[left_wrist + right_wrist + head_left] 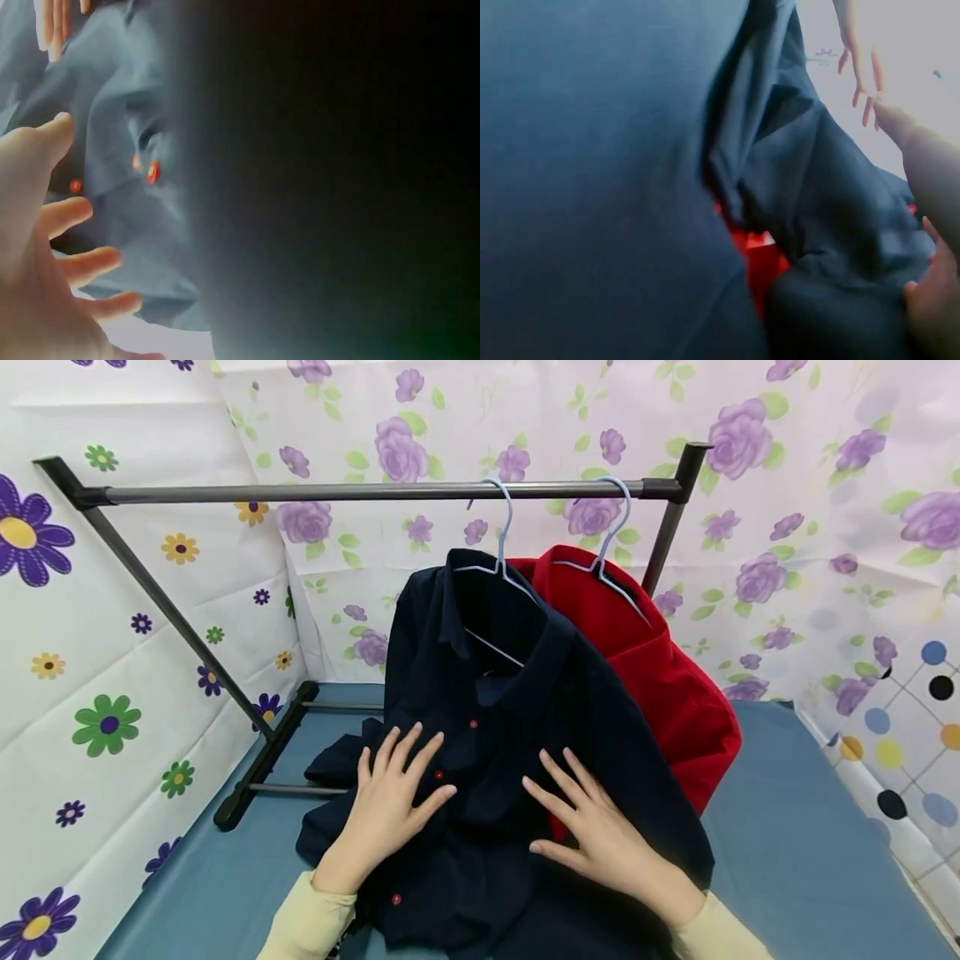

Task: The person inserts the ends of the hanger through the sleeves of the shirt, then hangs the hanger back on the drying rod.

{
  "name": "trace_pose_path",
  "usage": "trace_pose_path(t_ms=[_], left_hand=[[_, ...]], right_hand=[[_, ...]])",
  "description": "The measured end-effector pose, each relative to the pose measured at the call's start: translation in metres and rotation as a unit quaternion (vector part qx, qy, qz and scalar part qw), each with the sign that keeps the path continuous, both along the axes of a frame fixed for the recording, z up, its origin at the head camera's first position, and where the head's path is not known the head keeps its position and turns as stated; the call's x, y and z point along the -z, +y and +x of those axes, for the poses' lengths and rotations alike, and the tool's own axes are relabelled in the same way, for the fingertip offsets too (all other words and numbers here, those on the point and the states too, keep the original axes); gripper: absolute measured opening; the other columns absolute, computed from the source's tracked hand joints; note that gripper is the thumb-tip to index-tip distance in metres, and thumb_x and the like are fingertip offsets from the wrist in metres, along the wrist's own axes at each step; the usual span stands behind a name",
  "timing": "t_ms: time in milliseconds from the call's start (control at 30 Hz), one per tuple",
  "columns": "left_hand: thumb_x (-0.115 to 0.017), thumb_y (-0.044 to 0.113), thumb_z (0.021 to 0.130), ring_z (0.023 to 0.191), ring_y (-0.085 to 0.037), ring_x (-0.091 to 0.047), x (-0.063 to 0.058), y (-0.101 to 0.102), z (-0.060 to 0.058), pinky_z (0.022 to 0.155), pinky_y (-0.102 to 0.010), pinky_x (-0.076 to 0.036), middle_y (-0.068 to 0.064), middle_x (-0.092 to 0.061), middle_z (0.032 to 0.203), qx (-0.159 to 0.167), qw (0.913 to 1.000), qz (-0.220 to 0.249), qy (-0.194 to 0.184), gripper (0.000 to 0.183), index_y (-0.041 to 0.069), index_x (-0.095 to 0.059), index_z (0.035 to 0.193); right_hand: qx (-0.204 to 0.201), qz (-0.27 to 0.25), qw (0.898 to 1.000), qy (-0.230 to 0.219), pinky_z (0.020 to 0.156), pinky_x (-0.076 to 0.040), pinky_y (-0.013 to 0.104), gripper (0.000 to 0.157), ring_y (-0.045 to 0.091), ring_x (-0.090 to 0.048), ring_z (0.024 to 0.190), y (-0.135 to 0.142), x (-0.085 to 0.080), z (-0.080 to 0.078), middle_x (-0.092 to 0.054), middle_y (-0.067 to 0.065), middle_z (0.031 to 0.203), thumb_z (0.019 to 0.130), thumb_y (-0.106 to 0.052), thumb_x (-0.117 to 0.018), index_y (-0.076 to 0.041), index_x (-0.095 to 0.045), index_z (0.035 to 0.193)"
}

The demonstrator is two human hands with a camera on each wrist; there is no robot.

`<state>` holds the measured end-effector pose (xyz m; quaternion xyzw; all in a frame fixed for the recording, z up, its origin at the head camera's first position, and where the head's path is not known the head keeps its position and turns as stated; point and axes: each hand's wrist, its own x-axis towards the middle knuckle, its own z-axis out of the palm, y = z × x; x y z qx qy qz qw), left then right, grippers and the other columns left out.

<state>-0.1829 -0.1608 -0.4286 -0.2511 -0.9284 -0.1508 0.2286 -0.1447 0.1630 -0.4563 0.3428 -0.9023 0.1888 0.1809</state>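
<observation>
A navy button-up shirt (480,868) with small red buttons hangs on a pale blue wire hanger (505,531), its lower part lying towards me. Over the shirt's left front is my left hand (386,810), fingers spread and straight. My right hand (603,839) spreads its fingers over the other front side. Neither hand grips anything; whether they touch the cloth I cannot tell. In the left wrist view, my left hand (37,255) appears beside the buttons (153,172), with dark cloth hiding the right side. Navy cloth (592,187) fills much of the right wrist view.
A dark metal rack (300,493) holds both hangers on its top bar. Behind the shirt, a red garment (697,735) hangs on another wire hanger (613,531). The rack's foot (262,768) stands on a blue-covered table (810,843). Flower-patterned sheets (750,568) surround it.
</observation>
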Motion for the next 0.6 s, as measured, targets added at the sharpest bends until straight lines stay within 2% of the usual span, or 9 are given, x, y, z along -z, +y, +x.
trace_pose_path(t_ms=[167, 300, 433, 600], left_hand=[[-0.066, 0.054, 0.093, 0.145, -0.046, -0.025, -0.015, -0.015, -0.006, 0.106, -0.078, -0.017, -0.016, -0.032, 0.160, -0.040, 0.9987, 0.028, 0.017, 0.075, 0.023, -0.039, 0.156], [-0.067, 0.055, 0.093, 0.145, -0.048, -0.024, -0.023, -0.030, -0.012, 0.104, -0.080, -0.016, -0.018, -0.033, 0.159, -0.075, 0.9961, 0.039, 0.026, 0.077, 0.022, -0.038, 0.157], [-0.066, 0.055, 0.093, 0.145, -0.049, -0.022, -0.022, -0.040, -0.018, 0.102, -0.082, -0.015, -0.021, -0.034, 0.158, -0.099, 0.9941, 0.041, 0.013, 0.078, 0.021, -0.038, 0.156], [-0.067, 0.056, 0.092, 0.144, -0.052, -0.023, -0.017, -0.044, -0.021, 0.101, -0.083, -0.014, -0.023, -0.036, 0.156, -0.111, 0.9931, 0.037, -0.009, 0.078, 0.018, -0.041, 0.155]], right_hand=[[-0.025, -0.039, 0.997, 0.068, 0.110, -0.034, 0.059, 0.071, 0.040, -0.018, 0.151, -0.027, -0.018, -0.006, -0.023, 0.010, 0.165, 0.097, -0.059, -0.056, -0.025, -0.038, 0.157], [-0.027, -0.027, 0.996, 0.075, 0.111, -0.030, 0.063, 0.074, 0.043, -0.014, 0.151, -0.048, -0.031, -0.020, -0.017, 0.008, 0.167, 0.096, -0.057, -0.060, -0.027, -0.034, 0.159], [0.028, 0.011, 0.999, 0.035, 0.111, -0.019, 0.072, 0.080, 0.046, -0.005, 0.151, -0.051, -0.032, -0.043, -0.015, 0.010, 0.167, 0.093, -0.058, -0.064, -0.032, -0.028, 0.160], [0.120, 0.027, 0.992, -0.001, 0.106, -0.008, 0.080, 0.085, 0.050, 0.000, 0.150, -0.031, -0.028, -0.073, -0.034, 0.023, 0.156, 0.089, -0.060, -0.068, -0.028, -0.032, 0.159]])
